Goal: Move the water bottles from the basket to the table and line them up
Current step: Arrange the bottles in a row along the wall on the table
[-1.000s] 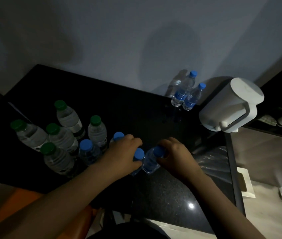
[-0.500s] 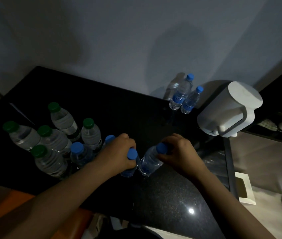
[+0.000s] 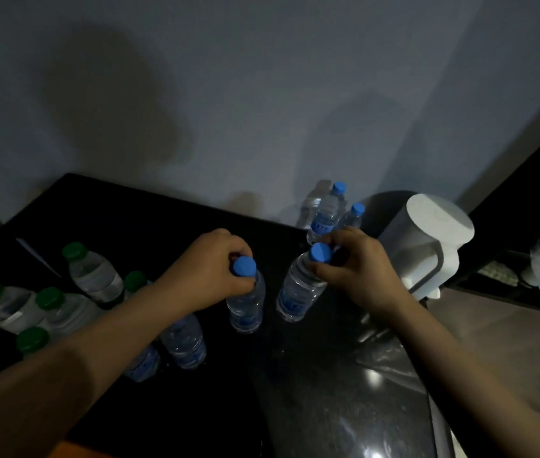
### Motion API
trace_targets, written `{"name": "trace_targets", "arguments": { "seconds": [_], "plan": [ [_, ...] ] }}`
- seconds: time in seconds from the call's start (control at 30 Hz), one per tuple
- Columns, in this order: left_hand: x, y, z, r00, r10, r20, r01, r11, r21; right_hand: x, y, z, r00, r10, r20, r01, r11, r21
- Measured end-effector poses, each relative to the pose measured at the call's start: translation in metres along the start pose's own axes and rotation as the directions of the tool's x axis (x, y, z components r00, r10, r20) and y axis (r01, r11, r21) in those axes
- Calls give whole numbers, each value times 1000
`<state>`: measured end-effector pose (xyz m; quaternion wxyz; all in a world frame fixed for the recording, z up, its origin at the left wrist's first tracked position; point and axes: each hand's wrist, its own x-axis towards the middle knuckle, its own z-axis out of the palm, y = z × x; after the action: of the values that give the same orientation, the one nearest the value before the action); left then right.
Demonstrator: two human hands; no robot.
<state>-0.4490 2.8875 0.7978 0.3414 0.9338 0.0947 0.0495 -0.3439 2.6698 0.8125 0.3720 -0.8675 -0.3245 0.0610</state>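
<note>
The left hand (image 3: 209, 269) gripped the upright bottle (image 3: 247, 304) at its neck; the right hand (image 3: 357, 276) gripped the tilted bottle (image 3: 296, 292) (cap leaning rightward) just beside.

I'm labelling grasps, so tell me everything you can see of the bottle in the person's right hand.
The bottle is small, clear ribbed plastic, with a blue screw cap on and a blue label low on its body. It leans, cap toward the right, base on or just above the black table; contact is unclear. The right hand pinches its neck under the cap. It is apart from the neighbouring bottle held by the left hand.
</note>
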Motion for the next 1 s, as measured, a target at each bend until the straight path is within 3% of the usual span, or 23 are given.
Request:
{"name": "trace_targets", "arguments": {
  "seconds": [0.13,0.5,1.0],
  "plan": [
    [28,13,-9,998,20,-63,-20,1000,-4,26,0,-20,998,-49,-46,49,999,-1],
    [103,3,-34,995,51,-88,-53,998,-20,94,10,-19,998,23,-52,-26,999,-42],
    [187,-46,-44,992,128,18,-128,992,-6,203,41,21,990,139,-21,-136,916,-378]
  ]
}}
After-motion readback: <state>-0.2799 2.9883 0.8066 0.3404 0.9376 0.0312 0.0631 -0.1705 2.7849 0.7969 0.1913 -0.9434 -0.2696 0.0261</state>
